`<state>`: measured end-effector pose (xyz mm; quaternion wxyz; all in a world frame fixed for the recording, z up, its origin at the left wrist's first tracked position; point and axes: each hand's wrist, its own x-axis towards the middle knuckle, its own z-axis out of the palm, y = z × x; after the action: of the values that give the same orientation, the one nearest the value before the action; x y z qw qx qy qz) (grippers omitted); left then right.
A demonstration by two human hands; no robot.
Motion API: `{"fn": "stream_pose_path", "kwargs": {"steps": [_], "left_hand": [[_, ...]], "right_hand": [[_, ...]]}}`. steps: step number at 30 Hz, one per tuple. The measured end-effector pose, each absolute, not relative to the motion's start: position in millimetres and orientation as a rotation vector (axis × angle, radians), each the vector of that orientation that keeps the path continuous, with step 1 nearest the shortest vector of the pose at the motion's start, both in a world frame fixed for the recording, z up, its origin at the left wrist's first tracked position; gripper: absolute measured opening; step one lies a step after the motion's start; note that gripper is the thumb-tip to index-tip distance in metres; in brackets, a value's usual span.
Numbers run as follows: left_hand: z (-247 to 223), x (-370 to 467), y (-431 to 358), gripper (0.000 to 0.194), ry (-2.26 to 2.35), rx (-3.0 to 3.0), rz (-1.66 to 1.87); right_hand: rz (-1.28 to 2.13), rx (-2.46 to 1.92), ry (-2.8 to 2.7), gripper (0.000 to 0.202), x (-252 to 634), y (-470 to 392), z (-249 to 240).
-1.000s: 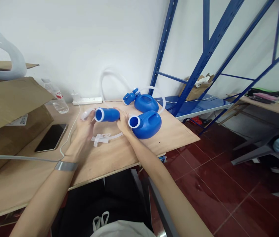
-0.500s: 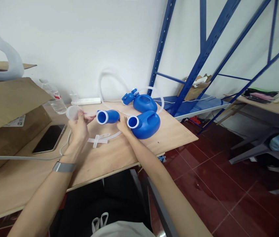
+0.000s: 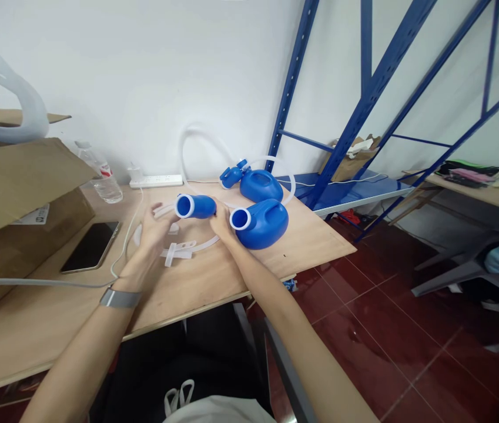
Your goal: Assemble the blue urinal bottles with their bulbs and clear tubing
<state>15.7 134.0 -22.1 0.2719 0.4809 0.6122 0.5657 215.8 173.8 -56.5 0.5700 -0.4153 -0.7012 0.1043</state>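
My right hand [image 3: 220, 217] is closed around the rear of a short blue plastic bottle neck [image 3: 203, 207], whose white-rimmed mouth faces me. To its left, my left hand [image 3: 154, 226] is slightly blurred, its fingers curled at a pale plastic piece [image 3: 165, 210] near that mouth. The piece's full shape is hidden. Right of my right wrist lies a blue urinal bottle [image 3: 267, 226] with a handle and an open white-rimmed mouth. Behind it stands a second blue urinal bottle [image 3: 260, 185] with a clear hose [image 3: 292, 182]. White plastic straps [image 3: 178, 252] lie below the neck.
On the left are an open cardboard box [image 3: 33, 164], a phone [image 3: 90, 247], a water bottle [image 3: 107, 187] and a white power strip [image 3: 156, 181]. A grey cable [image 3: 77, 284] crosses the tabletop. Blue metal shelving [image 3: 341, 147] stands at the right, past the table's edge.
My left hand has moved right and slightly down, nearer the blue neck's mouth. The round translucent piece at its fingertips no longer shows there. My right hand keeps its hold.
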Motion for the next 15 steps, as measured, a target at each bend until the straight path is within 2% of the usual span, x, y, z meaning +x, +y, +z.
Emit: {"fn": "stream_pose_path", "kwargs": {"steps": [3,4,7,11,15], "left_hand": [[-13,22,127,0.032,1.646,1.305,1.52],[-9,24,124,0.026,1.612,1.363,1.577],[4,28,110,0.035,1.482,1.663,1.768],[10,29,100,0.027,1.403,2.183,1.789],[6,31,100,0.025,1.408,2.434,1.859]], "right_hand": [[0.224,-1.011,-1.667,0.065,218,174,-58],[0.219,-1.026,-1.669,0.065,219,174,-58],[0.215,-1.051,-1.666,0.064,219,173,-56],[0.216,-1.047,-1.653,0.065,219,173,-55],[0.153,-1.084,-1.693,0.065,220,175,-59]]}}
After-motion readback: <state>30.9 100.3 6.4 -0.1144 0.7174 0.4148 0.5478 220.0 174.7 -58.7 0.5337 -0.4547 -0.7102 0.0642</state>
